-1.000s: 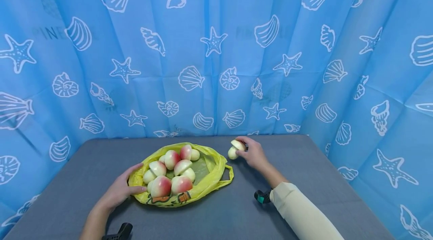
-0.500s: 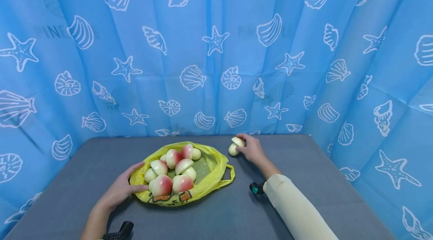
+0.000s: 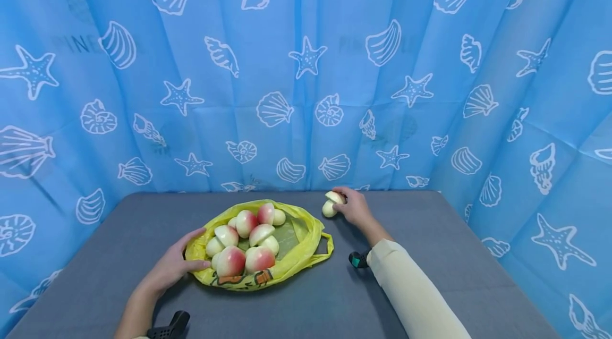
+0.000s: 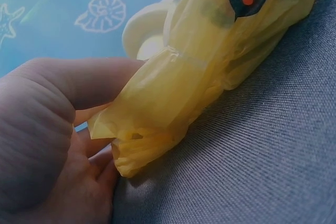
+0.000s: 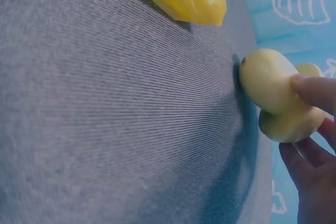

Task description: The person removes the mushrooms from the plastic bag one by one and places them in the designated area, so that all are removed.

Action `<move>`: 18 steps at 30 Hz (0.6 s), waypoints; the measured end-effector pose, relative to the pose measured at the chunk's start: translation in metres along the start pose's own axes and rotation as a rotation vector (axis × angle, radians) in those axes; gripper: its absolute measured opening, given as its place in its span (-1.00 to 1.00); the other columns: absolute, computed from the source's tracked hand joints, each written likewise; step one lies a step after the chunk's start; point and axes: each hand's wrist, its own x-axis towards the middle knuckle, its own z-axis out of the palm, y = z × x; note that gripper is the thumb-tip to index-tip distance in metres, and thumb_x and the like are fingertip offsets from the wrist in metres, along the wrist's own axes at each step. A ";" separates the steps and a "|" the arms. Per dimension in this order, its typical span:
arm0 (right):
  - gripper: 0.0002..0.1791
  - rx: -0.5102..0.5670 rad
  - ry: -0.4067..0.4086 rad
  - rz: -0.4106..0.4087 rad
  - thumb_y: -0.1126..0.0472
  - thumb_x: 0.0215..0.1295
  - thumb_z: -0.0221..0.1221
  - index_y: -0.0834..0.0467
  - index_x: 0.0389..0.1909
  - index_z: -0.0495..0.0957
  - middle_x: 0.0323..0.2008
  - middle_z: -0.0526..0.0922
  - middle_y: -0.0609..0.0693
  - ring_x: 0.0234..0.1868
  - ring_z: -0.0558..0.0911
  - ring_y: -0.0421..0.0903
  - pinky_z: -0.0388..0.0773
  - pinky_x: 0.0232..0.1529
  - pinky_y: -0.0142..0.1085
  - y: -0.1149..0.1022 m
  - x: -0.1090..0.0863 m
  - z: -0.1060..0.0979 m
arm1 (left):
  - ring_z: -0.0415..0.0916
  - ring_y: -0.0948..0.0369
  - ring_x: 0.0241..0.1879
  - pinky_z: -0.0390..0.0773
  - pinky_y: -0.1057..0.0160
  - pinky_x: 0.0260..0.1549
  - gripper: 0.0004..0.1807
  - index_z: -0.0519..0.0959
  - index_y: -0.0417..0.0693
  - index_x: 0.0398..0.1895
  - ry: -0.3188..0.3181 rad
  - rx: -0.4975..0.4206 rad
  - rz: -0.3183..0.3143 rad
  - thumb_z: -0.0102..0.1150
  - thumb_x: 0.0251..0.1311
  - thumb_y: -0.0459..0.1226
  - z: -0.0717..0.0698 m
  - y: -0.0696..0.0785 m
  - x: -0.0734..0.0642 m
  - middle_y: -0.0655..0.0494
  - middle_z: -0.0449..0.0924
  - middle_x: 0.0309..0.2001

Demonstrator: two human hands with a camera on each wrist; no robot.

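Note:
A yellow plastic bag [image 3: 301, 262] lies on its side on the table, its mouth spread wide. Inside it sit several toy mushrooms [image 3: 231, 261] with pale stems and pink-tinged caps. My left hand [image 3: 168, 267] grips the bag's left rim, thumb at the near side and fingers at the far side; its wrist view has the crumpled yellow plastic [image 4: 157, 114] between thumb and fingers. Near the back edge, right of the bag, my right hand [image 3: 356, 208] pinches one more toy mushroom [image 3: 329, 209] by its cap. Up close, that mushroom [image 5: 268, 80] is pale and smooth, right by the cloth.
Grey cloth [image 3: 306, 307] covers the table. Behind it hangs a blue curtain [image 3: 268, 78] printed with white shells and starfish. A loop handle [image 3: 327, 248] of the bag sticks out to the right, between the bag and my right arm.
My right hand has moved slightly toward the back edge and left with the toy mushroom. The right forearm has swung a little left. My left hand keeps its place on the bag.

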 end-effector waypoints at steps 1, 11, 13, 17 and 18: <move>-0.51 -0.007 -0.004 -0.001 0.32 0.24 0.30 0.16 0.21 0.52 0.15 0.55 0.17 0.11 0.52 0.15 0.50 0.00 -0.02 0.000 0.000 -0.001 | -0.11 -0.30 0.40 0.00 -0.35 0.25 0.02 0.05 -0.12 0.51 0.000 0.000 0.002 0.40 0.06 -0.05 0.000 0.000 0.000 -0.34 -0.08 0.46; -0.54 -0.026 -0.004 -0.009 0.34 0.25 0.28 0.16 0.19 0.54 0.17 0.54 0.16 0.17 0.48 0.15 0.47 0.06 0.02 -0.002 -0.001 -0.003 | -0.11 -0.31 0.40 0.02 -0.36 0.25 0.01 0.03 -0.12 0.52 -0.008 0.001 0.005 0.37 0.09 -0.04 0.000 0.001 0.000 -0.35 -0.09 0.46; -0.54 -0.023 0.004 -0.009 0.34 0.24 0.29 0.17 0.18 0.55 0.16 0.54 0.16 0.17 0.49 0.14 0.47 0.07 0.01 -0.001 -0.001 -0.003 | -0.12 -0.31 0.40 0.01 -0.35 0.25 0.01 0.03 -0.12 0.52 -0.007 0.000 0.002 0.38 0.08 -0.05 0.000 0.001 0.000 -0.35 -0.09 0.47; -0.53 -0.014 0.017 -0.009 0.33 0.22 0.30 0.17 0.18 0.55 0.15 0.55 0.15 0.17 0.49 0.13 0.45 0.09 0.01 0.000 -0.003 -0.003 | -0.12 -0.32 0.40 -0.01 -0.36 0.25 0.02 0.03 -0.12 0.52 -0.007 0.006 -0.002 0.38 0.08 -0.05 0.000 0.001 0.000 -0.36 -0.09 0.46; -0.53 -0.012 0.021 -0.009 0.33 0.22 0.31 0.17 0.18 0.55 0.15 0.55 0.15 0.17 0.49 0.13 0.45 0.10 0.01 0.001 -0.003 -0.003 | -0.12 -0.32 0.40 -0.01 -0.36 0.25 0.02 0.03 -0.12 0.52 -0.007 0.007 -0.004 0.38 0.08 -0.04 0.000 0.002 0.000 -0.36 -0.09 0.46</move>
